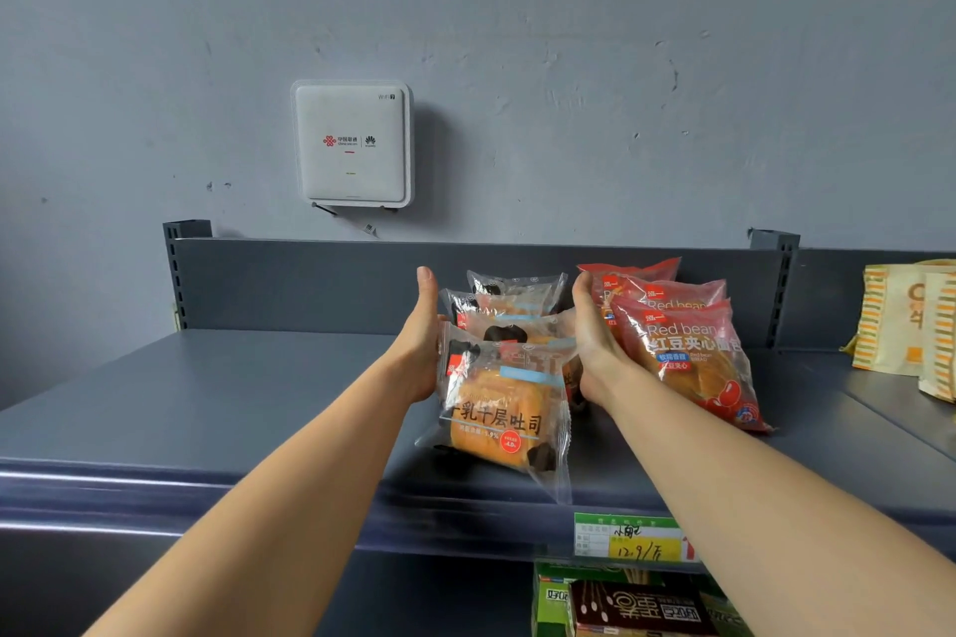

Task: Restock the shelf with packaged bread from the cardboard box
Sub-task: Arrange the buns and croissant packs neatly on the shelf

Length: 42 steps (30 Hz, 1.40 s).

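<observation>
Flat-palmed — left hand (421,344), right hand (595,341) flank toast packets (504,409).

The rear toast packs (509,297) sit mostly hidden behind the front toast pack (504,409), the right hand (595,336) covers the left edge of the red bean packs (688,352), the striped bags (900,321) run off the right edge, and the price label (633,535) print is too small to read.
</observation>
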Each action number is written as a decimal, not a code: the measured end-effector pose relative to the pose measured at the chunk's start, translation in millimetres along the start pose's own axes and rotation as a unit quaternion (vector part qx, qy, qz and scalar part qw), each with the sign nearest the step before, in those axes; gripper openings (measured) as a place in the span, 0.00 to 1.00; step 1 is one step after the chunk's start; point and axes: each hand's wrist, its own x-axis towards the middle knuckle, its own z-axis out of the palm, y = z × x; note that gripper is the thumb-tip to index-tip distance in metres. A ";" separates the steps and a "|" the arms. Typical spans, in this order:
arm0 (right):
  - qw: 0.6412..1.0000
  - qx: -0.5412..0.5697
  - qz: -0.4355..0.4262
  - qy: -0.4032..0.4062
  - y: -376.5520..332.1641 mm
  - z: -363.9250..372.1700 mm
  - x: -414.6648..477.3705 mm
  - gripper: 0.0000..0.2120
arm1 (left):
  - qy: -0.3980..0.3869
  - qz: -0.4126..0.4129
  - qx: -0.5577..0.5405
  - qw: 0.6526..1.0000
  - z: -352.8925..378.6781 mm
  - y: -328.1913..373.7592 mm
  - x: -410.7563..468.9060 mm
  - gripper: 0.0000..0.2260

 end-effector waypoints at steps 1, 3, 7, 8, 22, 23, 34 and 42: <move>1.000 0.001 0.000 -0.009 0.1 -0.3 2.0 0.43 | -0.001 -0.011 -0.002 1.000 0.5 0.2 1.7 0.45; 1.000 -0.004 -0.003 -0.028 -0.6 1.1 1.5 0.40 | -0.005 -0.022 0.008 1.000 2.0 0.2 4.7 0.47; 0.999 -0.011 -0.007 -0.040 1.6 0.3 3.4 0.38 | -0.011 -0.037 0.009 0.999 1.0 1.2 5.3 0.44; 0.999 -0.008 -0.007 -0.041 2.0 0.1 5.1 0.40 | -0.011 -0.038 0.011 0.999 0.0 2.5 4.1 0.43; 0.999 0.027 -0.005 -0.025 0.2 1.1 32.4 0.62 | 0.021 -0.019 0.069 0.997 8.0 15.5 5.9 0.37; 0.999 0.024 -0.001 -0.021 -1.3 1.9 31.6 0.60 | 0.028 -0.009 0.095 0.995 9.0 15.8 7.2 0.37; 0.999 0.013 -0.006 -0.050 -4.6 9.9 32.5 0.44 | 0.010 0.018 0.048 0.999 8.1 11.2 17.0 0.32; 1.000 0.017 -0.012 -0.010 -8.5 5.7 14.0 0.53 | -0.012 0.006 0.028 1.000 0.8 9.9 9.3 0.35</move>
